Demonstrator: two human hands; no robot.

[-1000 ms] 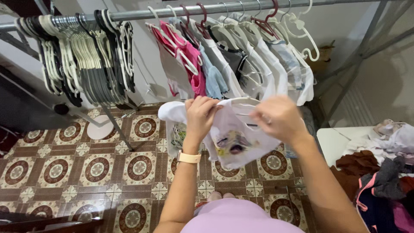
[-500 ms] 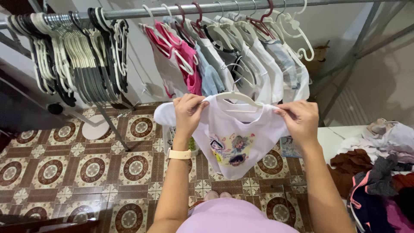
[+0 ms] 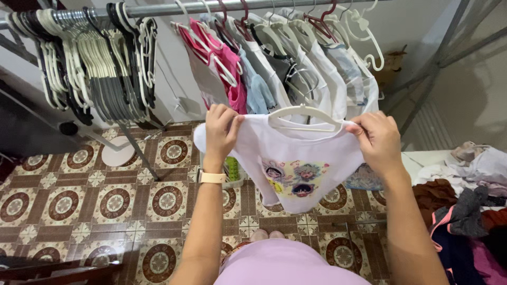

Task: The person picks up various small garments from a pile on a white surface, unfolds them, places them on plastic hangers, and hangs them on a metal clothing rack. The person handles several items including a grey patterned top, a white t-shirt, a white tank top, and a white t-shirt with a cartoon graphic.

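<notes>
The left hand [image 3: 221,129] and the right hand [image 3: 376,140] each pinch one shoulder of a small white shirt [image 3: 301,163], stretching it flat on its white hanger [image 3: 303,113], just below the metal rail [image 3: 211,7] with hung clothes.

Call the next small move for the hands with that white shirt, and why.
Probably lift the white shirt toward the metal rail and hook its white hanger there. The left hand and right hand each pinch a shoulder, the hanger already sits inside the neck, and hung clothes fill the rail just above.
</notes>
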